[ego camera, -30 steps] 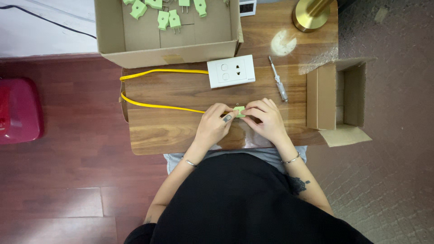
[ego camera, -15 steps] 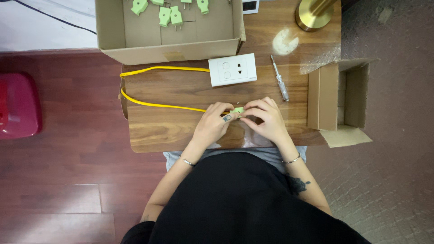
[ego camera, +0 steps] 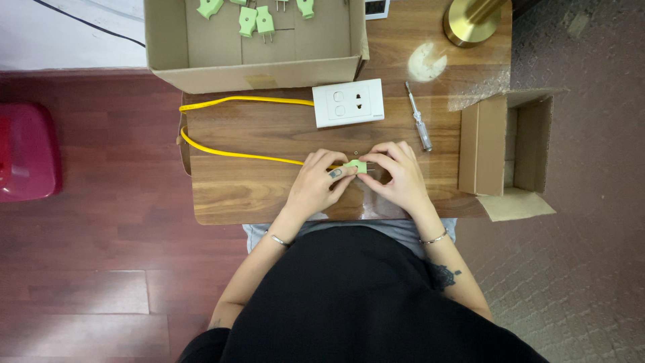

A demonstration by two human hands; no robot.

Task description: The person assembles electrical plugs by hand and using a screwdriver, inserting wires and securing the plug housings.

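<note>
Hidden: green plug [ego camera: 355, 165] mostly covered by fingers, prongs too small to tell; lamp base [ego camera: 470, 20] cut off | Hands: left hand [ego camera: 317, 185] and right hand [ego camera: 398, 176] both pinched the plug at the yellow cable [ego camera: 232, 154] end | Surface: small wooden table [ego camera: 269, 195], white socket plate [ego camera: 348, 102], screwdriver [ego camera: 418, 125], cardboard boxes | Room: red-brown plank floor.

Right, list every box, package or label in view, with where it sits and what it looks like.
Large open brown cardboard box: far edge of the wooden table, left of centre, shallow and rectangular, holding pale green plastic plugs.
Small open brown cardboard box: right end of the table, tipped on its side, flaps spread, nothing seen inside.
No labels or screens can be made out.
</note>
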